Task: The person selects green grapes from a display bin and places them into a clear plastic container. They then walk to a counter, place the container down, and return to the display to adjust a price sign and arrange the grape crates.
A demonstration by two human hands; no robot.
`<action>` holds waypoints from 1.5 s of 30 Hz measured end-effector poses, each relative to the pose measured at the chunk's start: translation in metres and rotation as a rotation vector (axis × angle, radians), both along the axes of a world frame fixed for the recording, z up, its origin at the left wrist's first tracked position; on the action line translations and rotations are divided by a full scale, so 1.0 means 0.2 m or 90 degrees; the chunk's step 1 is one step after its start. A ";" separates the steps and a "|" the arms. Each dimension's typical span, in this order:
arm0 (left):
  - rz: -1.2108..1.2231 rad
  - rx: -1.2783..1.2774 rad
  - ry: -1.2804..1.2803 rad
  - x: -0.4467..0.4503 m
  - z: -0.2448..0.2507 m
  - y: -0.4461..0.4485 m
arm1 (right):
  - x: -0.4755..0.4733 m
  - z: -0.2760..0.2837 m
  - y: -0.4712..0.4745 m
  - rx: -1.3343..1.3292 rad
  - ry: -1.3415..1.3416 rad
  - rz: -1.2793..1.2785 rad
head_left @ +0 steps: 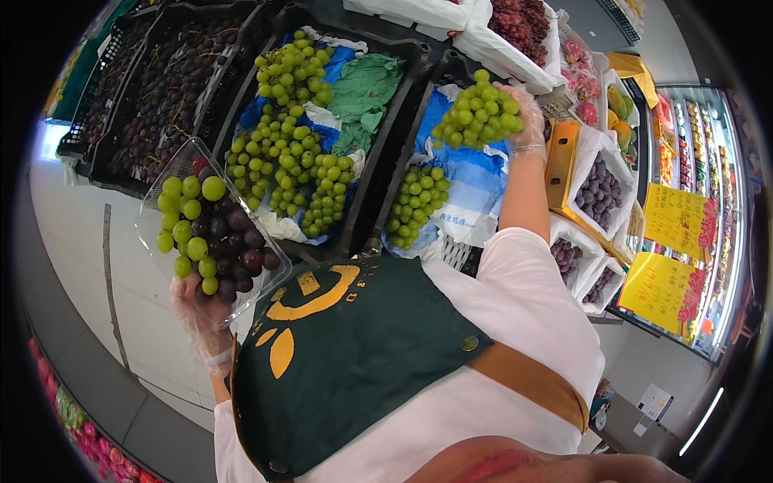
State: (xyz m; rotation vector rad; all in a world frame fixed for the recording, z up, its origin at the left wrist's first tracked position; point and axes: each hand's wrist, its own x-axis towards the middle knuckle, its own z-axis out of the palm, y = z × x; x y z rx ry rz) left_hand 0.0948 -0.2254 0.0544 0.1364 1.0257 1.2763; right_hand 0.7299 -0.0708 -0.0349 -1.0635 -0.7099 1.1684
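My left hand (202,308), in a clear plastic glove, holds a clear plastic punnet (275,262). Inside it, a bunch of green grapes (184,220) lies beside a bunch of dark purple grapes (232,241). Over a black crate at the right, my right hand (524,118), also gloved, grips a bunch of green grapes (480,115). Its fingers are partly hidden behind the fruit. Below that bunch, another green bunch (418,202) rests on blue-and-white wrapping paper (468,181) in the same crate.
A black crate (377,175) of green grapes stands in the middle. Further left, black crates hold dark grapes (175,96). White-lined boxes of purple grapes (598,190) and red grapes (519,30) line the right. Yellow signs (661,290) with writing hang before a lit display case (694,139).
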 end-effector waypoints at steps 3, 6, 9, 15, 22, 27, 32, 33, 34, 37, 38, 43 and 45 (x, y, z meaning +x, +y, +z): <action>0.028 -0.037 0.047 0.03 0.05 0.01 | -0.04 -0.13 0.09 -0.065 -0.734 0.075; -0.004 -0.010 0.026 0.01 0.04 0.01 | -0.01 -0.37 0.19 -0.205 -0.251 -0.024; -0.019 0.004 0.057 0.03 0.04 0.04 | 0.05 -0.61 0.32 -0.261 0.179 -0.219; 0.007 -0.013 0.146 0.14 0.05 0.07 | 0.09 -0.58 0.44 -0.439 -0.915 -0.036; -0.010 -0.023 0.139 0.23 0.05 0.08 | 0.07 -0.37 0.42 -0.501 -1.028 0.163; -0.035 -0.033 0.081 0.28 0.06 0.11 | 0.27 -0.35 0.29 -0.502 -0.939 0.080; -0.062 -0.042 0.070 0.25 0.04 0.11 | 0.25 -0.35 0.11 -0.358 -0.928 0.124; -0.065 -0.040 0.069 0.25 0.04 0.11 | 0.20 -0.30 0.07 -0.364 -0.940 0.112; -0.067 -0.038 0.068 0.25 0.04 0.10 | 0.16 -0.25 0.04 -0.369 -0.952 0.100; -0.106 -0.004 0.025 0.20 0.02 0.08 | 0.13 -0.26 -0.02 -0.320 -0.922 0.022; -0.108 -0.004 0.050 0.20 0.02 0.07 | 0.09 -0.24 -0.05 -0.312 -0.892 0.006; -0.089 -0.002 0.076 0.23 0.05 0.07 | -0.07 -0.33 -0.13 -0.258 -0.726 -0.072; -0.088 0.013 0.019 0.20 0.04 0.05 | -0.09 -0.36 -0.15 -0.279 -0.754 -0.126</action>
